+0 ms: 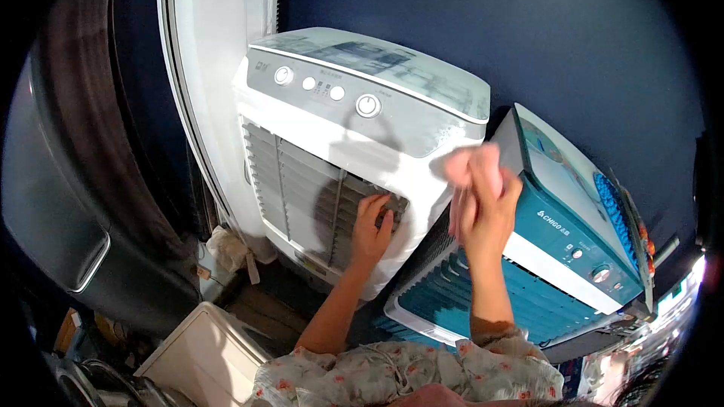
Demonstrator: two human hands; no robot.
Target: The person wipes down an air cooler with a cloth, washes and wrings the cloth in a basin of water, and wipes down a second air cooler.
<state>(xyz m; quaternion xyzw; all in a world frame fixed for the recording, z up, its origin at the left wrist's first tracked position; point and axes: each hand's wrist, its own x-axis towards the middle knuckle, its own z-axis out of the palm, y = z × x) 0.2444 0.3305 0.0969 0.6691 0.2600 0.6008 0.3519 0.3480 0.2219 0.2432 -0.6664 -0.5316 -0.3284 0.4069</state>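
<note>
A white air cooler (422,181) stands in front of me, with a grey control panel of knobs and a front grille of slats (302,188). My left hand (371,232) is at the right part of this grille, its fingers bent against the slats and the thumb apart from them. Whether it grips a slat is hard to see. My right hand (490,215) is closed around a bunched pink cloth (475,168), just right of the white cooler's upper corner. The cloth is slightly blurred.
A teal and white air cooler (554,215) stands close on the right, with a blue textured item (617,211) on top. Behind the white cooler rises a tall white appliance (215,45). A black seat-like piece (53,203) is at left; a cream box (204,354) sits below.
</note>
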